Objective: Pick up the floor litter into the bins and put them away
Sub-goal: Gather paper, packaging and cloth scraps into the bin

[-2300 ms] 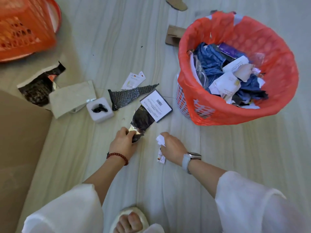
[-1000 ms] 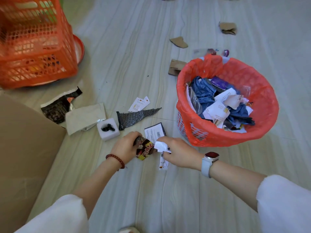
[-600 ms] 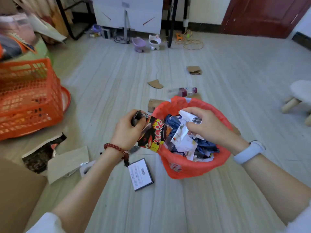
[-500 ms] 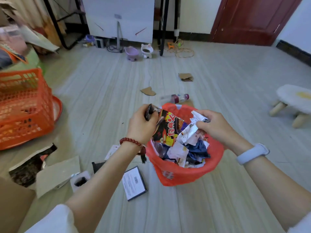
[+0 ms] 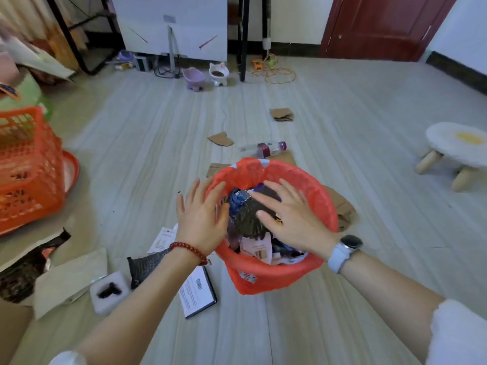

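Observation:
A round bin with a red liner (image 5: 276, 275) stands on the floor before me, heaped with paper and wrappers. My left hand (image 5: 201, 217) hovers flat over its left rim, fingers spread, holding nothing. My right hand (image 5: 290, 217) lies open over the heap, fingers on a dark crumpled wrapper (image 5: 249, 218). Litter on the floor to the left: a barcode card (image 5: 197, 293), a dark mesh scrap (image 5: 145, 264), a white foam block (image 5: 109, 291), a grey sheet (image 5: 68, 277), a torn dark bag (image 5: 21, 270). Beyond the bin lie a plastic bottle (image 5: 266, 148) and cardboard scraps (image 5: 221, 139).
An orange crate (image 5: 26, 169) stands at the left on a red lid. A small white stool (image 5: 456, 151) is at the right. Pet bowls (image 5: 207, 76), cables and table legs line the far wall. A cardboard panel (image 5: 10, 322) lies at the lower left.
Both hands lifted the snack wrapper and the white paper from the floor to the bin and let them go; the hands are now spread open over the heap. My view has risen.

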